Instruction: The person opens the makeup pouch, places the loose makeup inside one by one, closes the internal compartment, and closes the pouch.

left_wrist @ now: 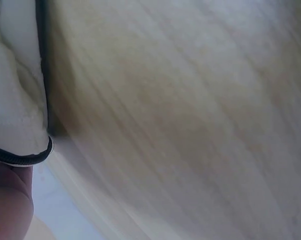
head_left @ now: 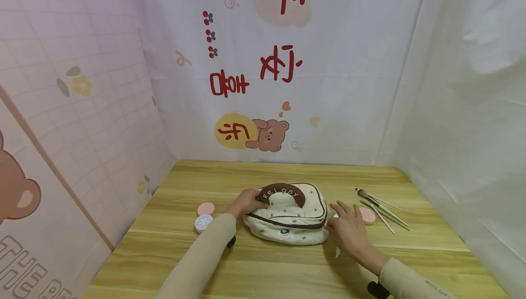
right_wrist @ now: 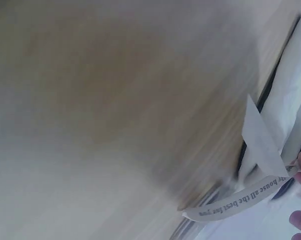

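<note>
A cream soft zip pouch point(head_left: 293, 237) with dark brown piping, small printed motifs and a brown curved "MELODY" patch point(head_left: 283, 189) sits at the middle of the table. My left hand point(head_left: 248, 202) grips its left end; the left wrist view shows a fingertip point(left_wrist: 10, 210) against the dark-edged corner. At the pouch's right end, my right hand point(head_left: 349, 230) pinches the zip pull, from which a printed ribbon point(right_wrist: 235, 200) hangs. The zip along the front looks closed in the head view. The pouch's inside is hidden.
Left of the pouch lie a pink round piece point(head_left: 206, 209) and a patterned white round piece point(head_left: 203, 223). Another pink round piece point(head_left: 367, 216) is beside my right hand, near several thin brushes point(head_left: 384, 210). Cloth walls point(head_left: 328, 84) enclose the wooden table point(head_left: 263, 271).
</note>
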`<action>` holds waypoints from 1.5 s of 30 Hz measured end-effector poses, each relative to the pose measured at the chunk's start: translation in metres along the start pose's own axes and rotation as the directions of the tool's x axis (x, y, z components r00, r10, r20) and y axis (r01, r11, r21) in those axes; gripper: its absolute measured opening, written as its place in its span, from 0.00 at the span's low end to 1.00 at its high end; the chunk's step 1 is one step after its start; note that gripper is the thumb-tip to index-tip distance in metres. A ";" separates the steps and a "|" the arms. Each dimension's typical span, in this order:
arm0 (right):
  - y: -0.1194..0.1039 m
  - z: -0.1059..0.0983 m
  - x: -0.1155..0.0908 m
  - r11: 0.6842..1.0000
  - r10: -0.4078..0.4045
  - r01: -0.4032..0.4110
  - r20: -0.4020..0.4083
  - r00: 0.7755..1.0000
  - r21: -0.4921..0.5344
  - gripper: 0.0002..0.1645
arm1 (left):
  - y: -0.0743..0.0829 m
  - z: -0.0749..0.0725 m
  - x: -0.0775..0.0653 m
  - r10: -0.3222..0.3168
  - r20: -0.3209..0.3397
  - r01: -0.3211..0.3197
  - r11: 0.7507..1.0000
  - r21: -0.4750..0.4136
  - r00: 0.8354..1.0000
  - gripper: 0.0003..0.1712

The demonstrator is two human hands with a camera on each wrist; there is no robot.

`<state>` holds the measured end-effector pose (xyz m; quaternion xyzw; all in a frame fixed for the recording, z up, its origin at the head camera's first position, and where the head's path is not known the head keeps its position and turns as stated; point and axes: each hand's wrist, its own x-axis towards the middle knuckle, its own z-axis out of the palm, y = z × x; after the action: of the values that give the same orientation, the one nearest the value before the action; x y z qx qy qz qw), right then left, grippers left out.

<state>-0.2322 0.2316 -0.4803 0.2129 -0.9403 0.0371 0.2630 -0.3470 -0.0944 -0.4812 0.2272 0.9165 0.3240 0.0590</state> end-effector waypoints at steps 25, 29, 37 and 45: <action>0.076 0.027 0.044 0.999 0.011 -0.015 0.104 0.995 0.042 0.02 | -0.005 0.002 -0.001 0.016 0.013 -0.016 1.000 -0.014 1.000 0.10; 0.084 0.032 0.053 0.998 0.005 -0.013 0.128 0.992 0.063 0.02 | -0.003 0.001 -0.002 0.029 0.006 -0.029 1.000 -0.009 1.000 0.12; 0.089 0.043 0.069 0.997 0.028 -0.038 0.147 0.989 0.065 0.04 | -0.006 0.000 0.000 0.057 0.024 -0.058 0.998 0.011 0.998 0.13; 0.087 0.054 0.084 0.997 0.001 -0.010 0.109 0.994 0.083 0.05 | -0.007 -0.005 -0.001 0.063 0.058 -0.062 0.998 -0.016 0.996 0.07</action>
<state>-0.3594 0.2689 -0.4803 0.2229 -0.9514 0.0652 0.2020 -0.3502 -0.1027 -0.4817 0.2648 0.9045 0.3252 0.0772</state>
